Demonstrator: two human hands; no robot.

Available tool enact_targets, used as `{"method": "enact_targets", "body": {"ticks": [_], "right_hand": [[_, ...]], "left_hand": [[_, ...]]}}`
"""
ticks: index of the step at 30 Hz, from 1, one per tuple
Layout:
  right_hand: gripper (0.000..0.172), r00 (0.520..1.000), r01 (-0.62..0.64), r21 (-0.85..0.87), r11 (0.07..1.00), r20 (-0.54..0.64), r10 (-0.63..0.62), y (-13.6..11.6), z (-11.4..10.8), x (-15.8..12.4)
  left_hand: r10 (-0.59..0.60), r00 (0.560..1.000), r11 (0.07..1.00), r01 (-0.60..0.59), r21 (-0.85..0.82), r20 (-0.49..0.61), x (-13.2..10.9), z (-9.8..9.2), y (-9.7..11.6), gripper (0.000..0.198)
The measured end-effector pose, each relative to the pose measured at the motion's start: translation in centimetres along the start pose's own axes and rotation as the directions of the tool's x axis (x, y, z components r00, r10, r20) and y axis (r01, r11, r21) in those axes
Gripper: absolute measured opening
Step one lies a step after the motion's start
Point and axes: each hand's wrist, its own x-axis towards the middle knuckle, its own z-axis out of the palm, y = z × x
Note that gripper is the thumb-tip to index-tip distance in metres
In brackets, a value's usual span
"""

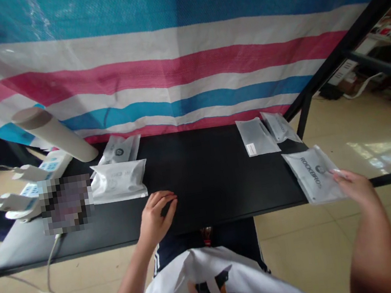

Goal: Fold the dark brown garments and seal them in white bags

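- At the right edge of the black desk [200, 178], the right hand [357, 188] pinches a frosted ROCKBROS zip bag [313, 175] between thumb and fingers; the bag juts past the edge.
- Near the desk's front edge, the left hand [157, 216] rests loosely curled on the surface, holding nothing.
- Behind the held bag, two flat translucent bags [256, 137] lie side by side.
- Farther left, a puffy white bag [119, 182] sits just in front of a flat bag [119, 148], near a power strip [49, 169] with chargers [7, 202] and a leaning paper tube [54, 134].
- A striped tarpaulin [168, 66] hangs behind the desk.
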Motion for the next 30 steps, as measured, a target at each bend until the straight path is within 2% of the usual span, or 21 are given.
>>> {"method": "enact_targets", "body": {"ticks": [3, 5, 7, 9, 11, 13, 17, 21, 22, 24, 26, 28, 30], "right_hand": [[0.051, 0.989, -0.101, -0.225, 0.969, -0.132, 0.072, -1.9, 0.1, 1.0], [0.058, 0.953, -0.056, -0.215, 0.975, -0.302, -0.011, -4.3, 0.3, 0.6], [0.058, 0.910, 0.047, -0.160, 0.986, -0.400, -0.108, -7.1, 0.7, -0.4], [0.056, 0.898, 0.157, -0.130, 0.979, -0.393, -0.197, -9.6, 1.3, -1.7], [0.053, 0.900, 0.232, -0.106, 0.967, -0.355, -0.254, -11.6, 2.1, -2.9], [0.050, 0.905, 0.278, -0.072, 0.958, -0.315, -0.286, -12.8, 3.1, -4.0], [0.045, 0.919, 0.351, 0.019, 0.936, -0.198, -0.340, -14.3, 5.0, -5.4], [0.041, 0.930, 0.361, 0.230, 0.904, -0.012, -0.368, -17.0, 7.5, -7.8], [0.040, 0.924, 0.349, 0.295, 0.889, 0.047, -0.378, -18.2, 8.3, -8.7], [0.038, 0.890, 0.315, 0.411, 0.855, 0.185, -0.417, -20.9, 10.0, -11.0], [0.036, 0.831, 0.302, 0.469, 0.830, 0.298, -0.470, -23.9, 11.6, -13.3], [0.036, 0.800, 0.274, 0.515, 0.812, 0.346, -0.489, -26.8, 13.0, -15.2], [0.036, 0.760, 0.217, 0.568, 0.794, 0.412, -0.503, -29.3, 13.9, -16.5]], "left_hand": [[-0.084, 0.987, 0.973, 0.110, 0.201, -0.134, 1.1, -3.5, -2.6, 0.025], [-0.162, 0.956, 0.925, 0.233, 0.301, -0.244, 2.1, -5.7, -4.8, 0.039], [-0.176, 0.939, 0.888, 0.282, 0.362, -0.297, 3.2, -7.3, -7.0, 0.050], [-0.170, 0.956, 0.868, 0.260, 0.424, -0.240, 4.4, -8.3, -9.0, 0.059], [-0.186, 0.979, 0.858, 0.202, 0.472, -0.082, 5.4, -8.7, -10.4, 0.068], [-0.242, 0.967, 0.839, 0.166, 0.518, 0.084, 5.9, -8.7, -11.0, 0.072], [-0.393, 0.885, 0.779, 0.175, 0.602, 0.251, 5.4, -7.8, -9.5, 0.069], [-0.527, 0.762, 0.768, 0.240, 0.594, 0.375, 4.3, -5.7, -6.0, 0.089], [-0.547, 0.744, 0.765, 0.257, 0.591, 0.384, 4.2, -4.9, -5.2, 0.092], [-0.544, 0.753, 0.768, 0.271, 0.580, 0.369, 4.1, -3.0, -3.6, 0.085], [-0.526, 0.777, 0.779, 0.278, 0.562, 0.345, 4.3, -1.2, -2.2, 0.072], [-0.550, 0.765, 0.768, 0.306, 0.563, 0.334, 4.8, 0.3, -1.1, 0.063], [-0.593, 0.735, 0.739, 0.335, 0.585, 0.328, 5.3, 1.1, -0.1, 0.059]]}}
